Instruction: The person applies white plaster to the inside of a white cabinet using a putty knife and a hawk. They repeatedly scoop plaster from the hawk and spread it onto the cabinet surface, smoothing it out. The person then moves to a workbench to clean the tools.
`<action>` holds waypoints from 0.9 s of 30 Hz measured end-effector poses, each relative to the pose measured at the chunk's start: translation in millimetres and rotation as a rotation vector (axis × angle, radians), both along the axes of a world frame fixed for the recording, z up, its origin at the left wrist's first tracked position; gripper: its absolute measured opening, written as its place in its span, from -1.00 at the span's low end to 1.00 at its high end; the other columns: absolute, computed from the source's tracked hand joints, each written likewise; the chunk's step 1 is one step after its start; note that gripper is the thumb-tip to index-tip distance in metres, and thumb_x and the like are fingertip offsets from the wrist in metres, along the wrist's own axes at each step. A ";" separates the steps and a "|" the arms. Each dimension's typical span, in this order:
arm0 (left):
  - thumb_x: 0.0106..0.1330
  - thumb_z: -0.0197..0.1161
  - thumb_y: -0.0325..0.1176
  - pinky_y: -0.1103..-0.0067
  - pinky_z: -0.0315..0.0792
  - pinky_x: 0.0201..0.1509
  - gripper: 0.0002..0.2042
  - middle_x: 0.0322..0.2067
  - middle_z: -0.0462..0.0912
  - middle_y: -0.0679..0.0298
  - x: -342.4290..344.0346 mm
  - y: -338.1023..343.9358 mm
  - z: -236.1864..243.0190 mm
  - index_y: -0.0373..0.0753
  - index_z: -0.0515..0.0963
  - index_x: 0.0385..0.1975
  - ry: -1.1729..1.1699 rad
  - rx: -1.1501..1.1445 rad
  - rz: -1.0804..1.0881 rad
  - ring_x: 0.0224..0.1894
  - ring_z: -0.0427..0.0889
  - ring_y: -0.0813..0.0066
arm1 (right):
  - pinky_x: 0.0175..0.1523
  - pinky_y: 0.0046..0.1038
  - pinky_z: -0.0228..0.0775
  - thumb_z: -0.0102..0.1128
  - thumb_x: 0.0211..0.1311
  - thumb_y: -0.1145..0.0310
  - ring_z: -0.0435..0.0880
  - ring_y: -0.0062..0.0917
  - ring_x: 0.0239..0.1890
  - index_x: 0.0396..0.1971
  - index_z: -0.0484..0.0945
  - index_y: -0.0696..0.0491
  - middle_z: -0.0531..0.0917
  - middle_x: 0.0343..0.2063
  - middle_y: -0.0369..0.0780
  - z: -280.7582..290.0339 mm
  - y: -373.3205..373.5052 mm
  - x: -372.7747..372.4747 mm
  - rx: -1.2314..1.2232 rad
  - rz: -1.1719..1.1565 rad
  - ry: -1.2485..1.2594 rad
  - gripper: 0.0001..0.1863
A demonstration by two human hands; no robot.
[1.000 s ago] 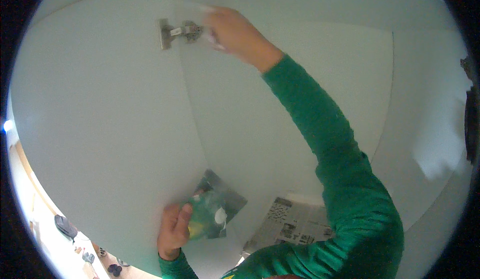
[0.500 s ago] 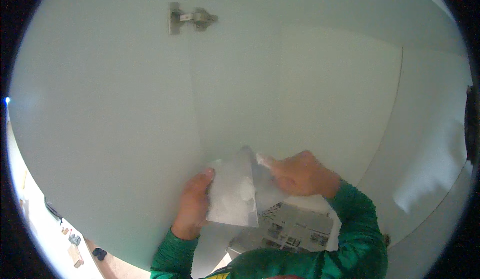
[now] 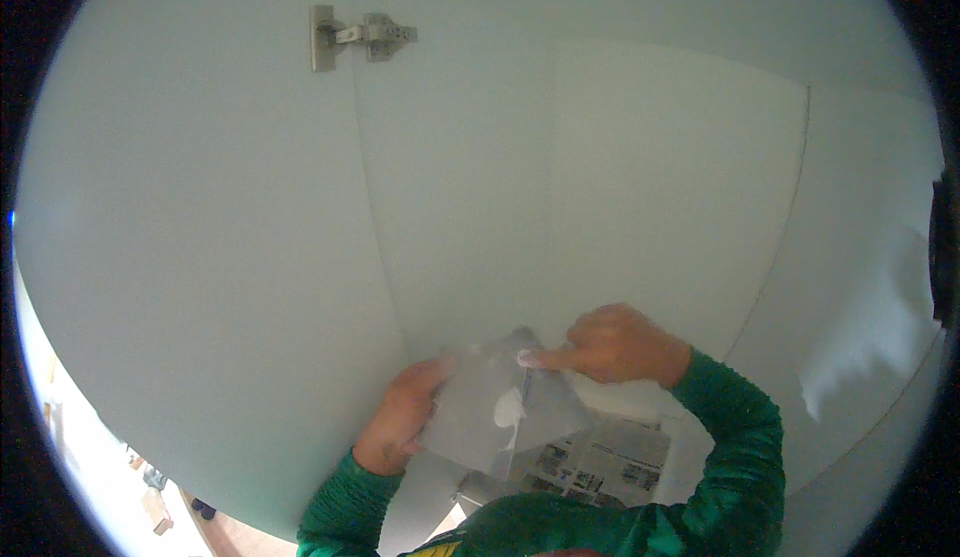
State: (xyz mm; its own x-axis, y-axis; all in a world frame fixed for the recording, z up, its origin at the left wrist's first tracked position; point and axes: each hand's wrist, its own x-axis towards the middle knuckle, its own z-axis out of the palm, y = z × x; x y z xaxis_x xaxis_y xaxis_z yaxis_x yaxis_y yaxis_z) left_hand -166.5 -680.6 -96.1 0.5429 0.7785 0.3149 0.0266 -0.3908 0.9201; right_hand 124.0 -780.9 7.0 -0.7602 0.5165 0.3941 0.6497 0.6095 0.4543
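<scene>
My left hand (image 3: pixel 405 412) is closed on the left edge of a translucent, folded sheet (image 3: pixel 470 412), which looks like plastic or thin paper. A white, paste-like blob (image 3: pixel 509 408) shows near the fold in the sheet's middle. From the right, my right hand (image 3: pixel 625 345) reaches to the sheet's upper part with its index finger stretched out and the other fingers curled. White stuff (image 3: pixel 527 358) is at that fingertip, against the sheet. The right thumb is hidden.
Pale cabinet panels (image 3: pixel 650 187) surround my hands. A metal hinge (image 3: pixel 365 37) joins two panels at the upper left. Newspaper (image 3: pixel 610 462) lies below the sheet. Small objects, among them a tan block (image 3: pixel 157 510), stand on a bright surface at lower left.
The sheet and both hands have shifted slightly right and down in the view. The sheet now spreads wider, showing more of the white blob. The right index finger is straighter.
</scene>
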 end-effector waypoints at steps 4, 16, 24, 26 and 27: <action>0.25 0.16 -0.10 0.57 0.37 -0.23 -0.69 -0.40 0.56 0.33 -9.0 -28.5 50.3 -0.26 0.54 -0.30 -0.250 -0.369 0.171 -0.35 0.49 0.54 | -0.57 -0.43 0.28 0.15 0.05 0.37 0.42 -0.40 -0.71 0.10 0.47 -0.16 0.37 -0.75 -0.26 1.4 49.2 30.7 0.232 0.028 0.032 -0.49; 0.34 0.08 -0.29 0.59 0.28 -0.37 -0.76 -0.49 0.54 0.38 -133.8 -24.3 -21.3 -0.37 0.55 -0.27 0.155 0.289 0.429 -0.43 0.41 0.62 | -0.53 -0.46 0.30 -0.05 0.29 0.29 0.38 -0.58 -0.67 -0.37 0.41 0.03 0.40 -0.68 -0.32 232.2 351.9 18.8 -0.107 0.453 1.145 -0.86; 0.23 0.20 -0.17 0.43 0.31 -0.26 -0.72 -0.41 0.51 0.20 -158.1 -45.7 -27.4 -0.28 0.56 -0.28 0.210 -0.140 0.693 -0.37 0.41 0.36 | -0.19 -0.43 0.44 0.00 0.18 0.44 0.49 -0.58 -0.53 -0.58 0.42 0.02 0.43 -0.64 -0.34 244.5 353.4 -39.6 0.454 0.196 0.402 -0.86; 0.21 0.20 -0.12 0.41 0.33 -0.18 -0.68 -0.38 0.53 0.18 -151.5 -39.4 -12.3 -0.31 0.54 -0.35 0.279 -0.195 0.770 -0.30 0.46 0.38 | -0.06 -0.38 0.41 0.02 0.12 0.46 0.51 -0.52 -0.49 -0.59 0.43 0.05 0.46 -0.61 -0.29 243.1 345.9 -64.7 0.249 0.273 0.643 -0.88; 0.20 0.21 -0.11 0.42 0.32 -0.20 -0.68 -0.40 0.52 0.20 -152.5 -33.8 -11.6 -0.31 0.54 -0.37 0.205 -0.213 0.718 -0.31 0.44 0.40 | 0.06 -0.35 0.37 0.04 0.08 0.46 0.51 -0.46 -0.46 -0.60 0.43 0.06 0.47 -0.60 -0.24 244.5 343.1 -78.9 0.256 0.239 0.696 -0.90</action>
State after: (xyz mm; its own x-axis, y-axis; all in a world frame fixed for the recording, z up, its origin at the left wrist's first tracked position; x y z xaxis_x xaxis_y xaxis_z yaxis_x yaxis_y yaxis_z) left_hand -319.0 -714.4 -107.7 -0.0862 0.9941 0.0663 0.3843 -0.0282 0.9228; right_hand 45.1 -437.8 251.4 -0.3734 0.1984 0.9062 0.7008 0.7004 0.1355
